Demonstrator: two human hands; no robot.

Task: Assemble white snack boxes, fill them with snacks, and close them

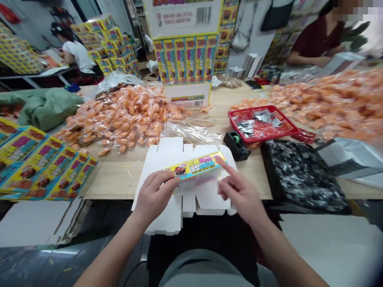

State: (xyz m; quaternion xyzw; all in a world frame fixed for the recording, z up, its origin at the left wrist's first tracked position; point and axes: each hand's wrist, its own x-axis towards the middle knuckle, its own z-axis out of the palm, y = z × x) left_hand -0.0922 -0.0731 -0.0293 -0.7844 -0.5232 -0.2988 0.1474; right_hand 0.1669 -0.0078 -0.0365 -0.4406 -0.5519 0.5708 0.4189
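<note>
A small printed yellow, pink and blue carton (197, 167) lies tilted above flat white box blanks (164, 153) in front of me. My left hand (157, 193) grips the carton's left end, thumb and fingers closed around it. At the carton's right end is my right hand (237, 191), its index finger stretched out to the carton's top corner. The other fingers of that hand are curled and I see nothing in them. Whether the fingertip presses on the carton or only hovers is blurred.
Orange wrapped pieces (119, 115) are heaped behind, with another heap (338, 95) at right. A red basket (263, 121), black tape dispenser (237, 145) and black tray (305, 175) stand right. Filled cartons (42, 163) are stacked left. A display box (185, 59) stands ahead; co-workers sit beyond.
</note>
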